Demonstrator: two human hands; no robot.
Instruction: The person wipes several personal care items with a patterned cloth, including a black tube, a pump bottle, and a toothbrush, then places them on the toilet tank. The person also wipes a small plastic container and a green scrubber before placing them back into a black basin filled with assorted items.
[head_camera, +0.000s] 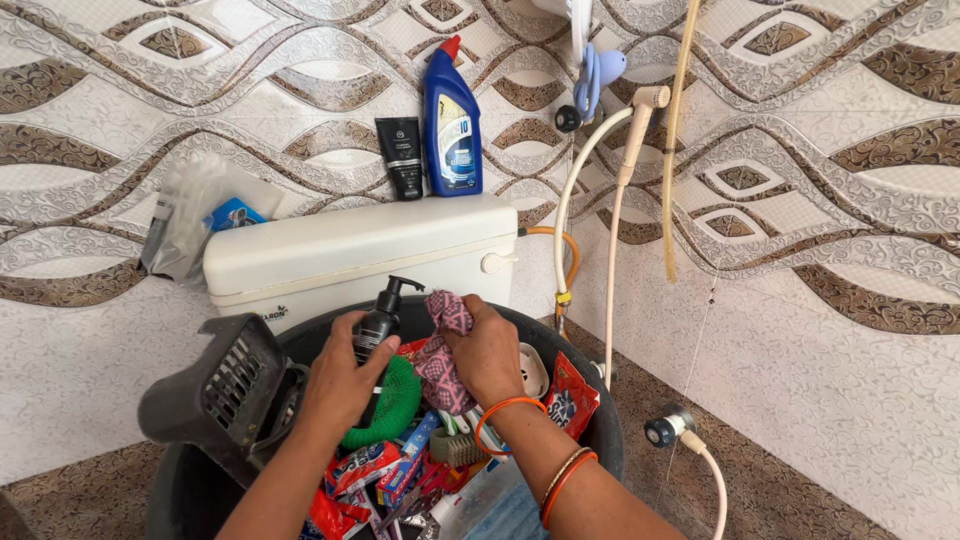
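Observation:
My left hand (345, 378) grips a black pump bottle (378, 325) held upright over a big black tub (598, 420). My right hand (485, 350) clutches a pink patterned cloth (442, 360) right beside the bottle, touching its side. Orange bangles ring my right wrist. Under the hands the tub holds a green mesh scrubber (392, 405), red sachets (568, 400), a brush and small boxes.
A dark slotted basket (225, 385) leans on the tub's left rim. Behind stands a white toilet cistern (360, 250) carrying a blue cleaner bottle (452, 125) and a black tube (403, 157). A plastic bag (190, 215) hangs left; a spray hose (615, 200) and tap (665, 428) are right.

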